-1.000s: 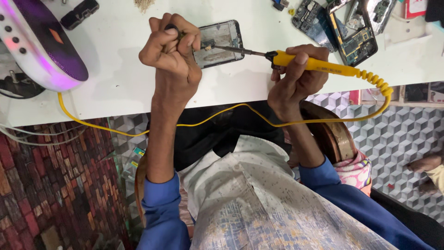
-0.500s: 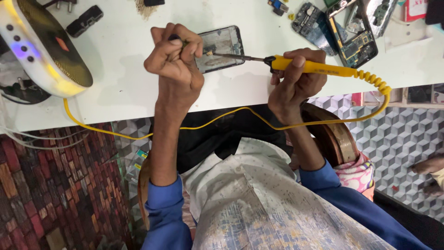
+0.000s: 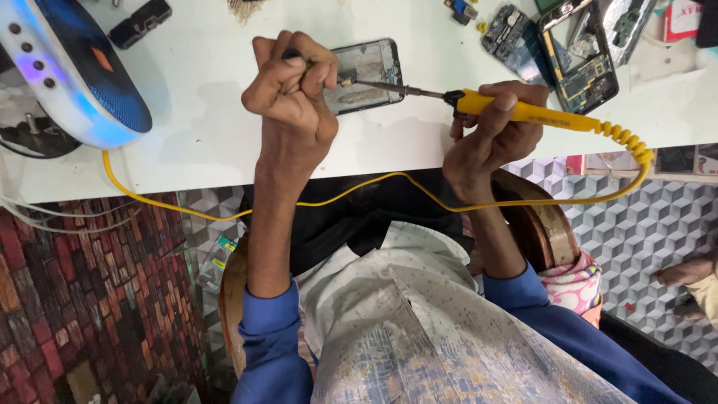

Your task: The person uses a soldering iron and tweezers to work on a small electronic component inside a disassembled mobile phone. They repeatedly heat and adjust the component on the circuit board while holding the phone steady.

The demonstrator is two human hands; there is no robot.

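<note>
White worktable [image 3: 187, 112]: opened phone [image 3: 370, 75] under yellow soldering iron [image 3: 523, 112], hands [image 3: 292, 97] close.

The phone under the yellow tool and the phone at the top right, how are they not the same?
The phone under the tool lies by itself near the table edge; the top-right phone sits among other phone parts. The left hand is right at the first one and the yellow soldering iron, held in the right hand, points its tip onto it; nothing touches the other. Both lie opened on the white table.
</note>
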